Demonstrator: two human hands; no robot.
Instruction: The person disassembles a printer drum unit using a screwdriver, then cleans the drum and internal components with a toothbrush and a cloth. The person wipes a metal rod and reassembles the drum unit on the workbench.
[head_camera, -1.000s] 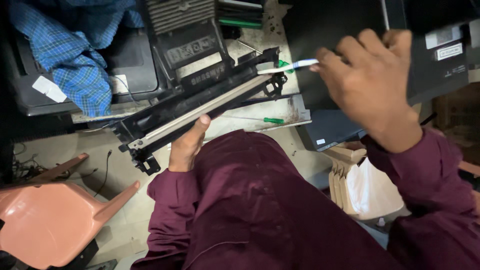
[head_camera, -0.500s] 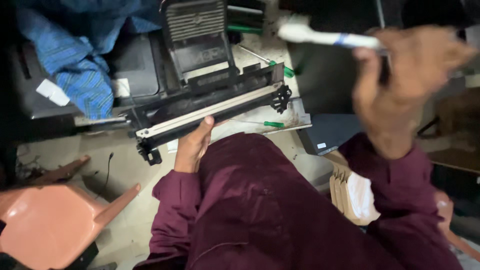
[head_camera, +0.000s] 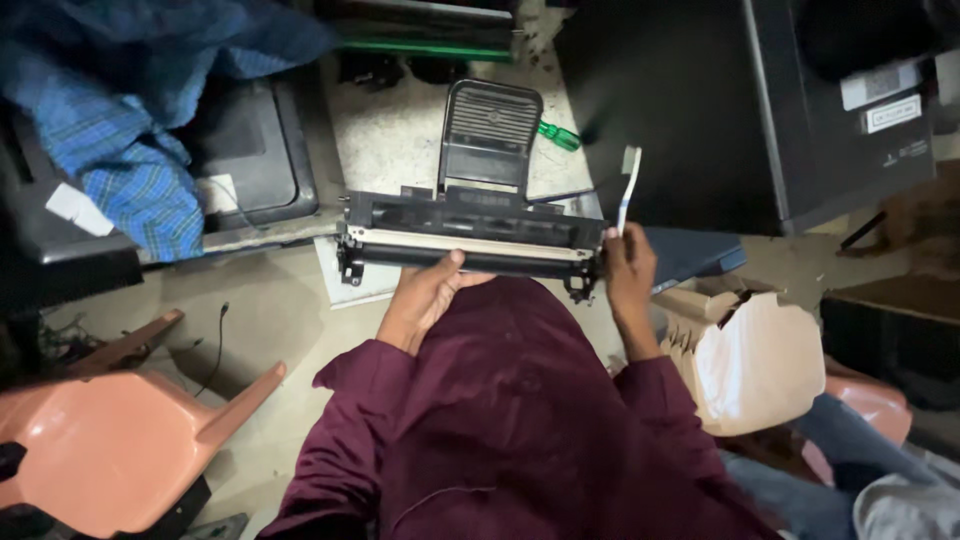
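The long black toner cartridge (head_camera: 470, 245) lies crosswise at the middle of the frame, held level just above the person's lap in the maroon garment, seemingly so its pale roller strip faces up and can be got at. The left hand (head_camera: 425, 295) supports it from the near side, thumb up over the front edge and the rest of the fingers tucked under, where I cannot see how they sit. The right hand (head_camera: 628, 265) steadies the cartridge's right end while its fingers are curled tight around the handle of a white toothbrush (head_camera: 629, 185), which stands nearly upright with the bristle head at top, kept ready rather than set down. Behind the cartridge a black ribbed tray flap (head_camera: 490, 135) stands up from the pale speckled floor (head_camera: 395, 140), with a green-handled screwdriver (head_camera: 558, 133) lying just right of it. A blue checked cloth (head_camera: 130, 150) is heaped over a dark printer at upper left, a large black printer body (head_camera: 750, 110) fills the upper right, a salmon plastic chair (head_camera: 110, 440) sits lower left, and a torn cardboard box with white lining (head_camera: 750, 355) sits to the right. The room is dim and crowded.
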